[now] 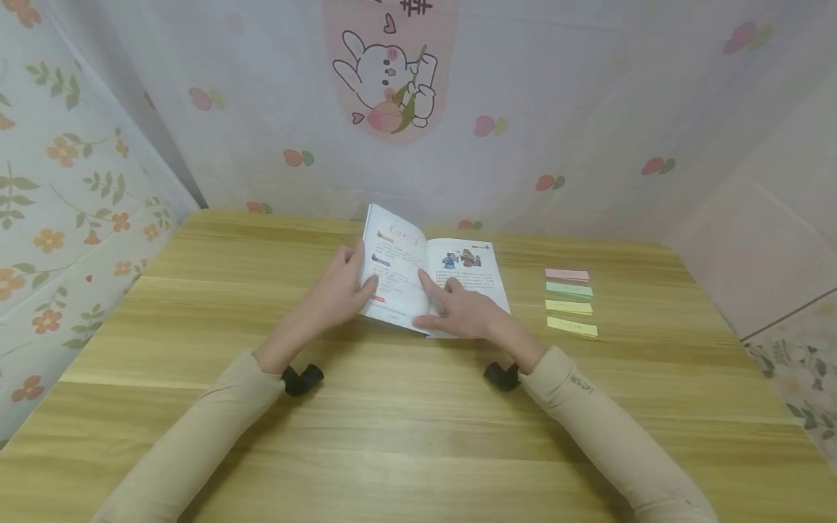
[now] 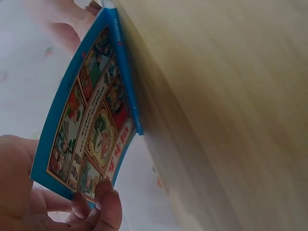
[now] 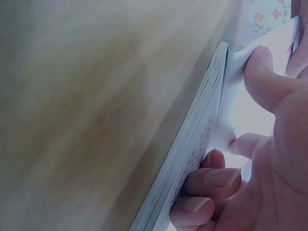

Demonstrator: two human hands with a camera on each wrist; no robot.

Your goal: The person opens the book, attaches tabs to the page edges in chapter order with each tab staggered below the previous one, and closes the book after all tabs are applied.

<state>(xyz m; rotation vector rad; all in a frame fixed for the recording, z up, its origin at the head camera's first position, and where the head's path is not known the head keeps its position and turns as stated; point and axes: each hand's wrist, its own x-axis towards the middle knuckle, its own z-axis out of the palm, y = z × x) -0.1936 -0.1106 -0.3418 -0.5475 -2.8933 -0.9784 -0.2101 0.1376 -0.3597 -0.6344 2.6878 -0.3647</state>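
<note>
An open book [image 1: 395, 250] stands near the back middle of the table, its left side tilted up and its right page lying low. My left hand [image 1: 333, 290] grips the left edge, thumb on the printed page. In the left wrist view that hand's fingers [image 2: 108, 207] lie behind the blue picture cover [image 2: 91, 120]. My right hand [image 1: 467, 312] presses on the book near the fold, with thumb and index finger spread. The right wrist view shows its other fingers [image 3: 211, 183] bent and resting on the page, above the thick page stack [image 3: 190, 139].
Right of the book lie several paper strips in a column: pink [image 1: 567, 274], green [image 1: 569, 290] and yellow [image 1: 569, 307]. A patterned white curtain [image 1: 261, 109] hangs behind the wooden table [image 1: 392, 450]. Black wrist mounts [image 1: 304, 380] sit under both wrists.
</note>
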